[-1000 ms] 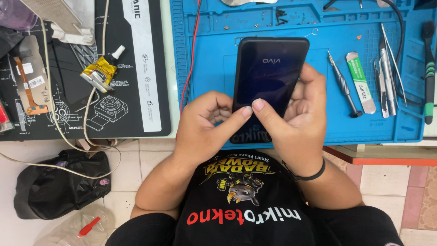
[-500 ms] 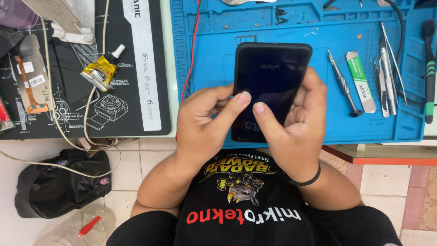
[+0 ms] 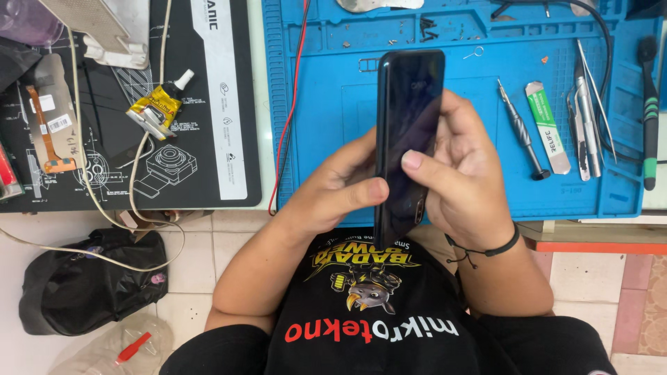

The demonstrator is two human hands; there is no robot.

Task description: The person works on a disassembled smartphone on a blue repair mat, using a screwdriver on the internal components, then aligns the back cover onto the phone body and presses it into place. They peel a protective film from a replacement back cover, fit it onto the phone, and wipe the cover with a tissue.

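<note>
Glue tube (image 3: pixel 158 105) sits way off on the black mat (image 3: pixel 229 139); left hand (image 3: pixel 333 191) and right hand (image 3: pixel 462 170) pinch the dark phone (image 3: pixel 408 139) between thumbs and fingers over the blue mat (image 3: pixel 326 104), hiding its lower middle; screwdriver (image 3: pixel 520 128) and tweezers (image 3: pixel 587 118) lie right; phone's tipped more edge-on than before.

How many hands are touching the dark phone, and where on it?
2. The left hand grips the phone at its left edge; the right hand wraps its right side.
</note>
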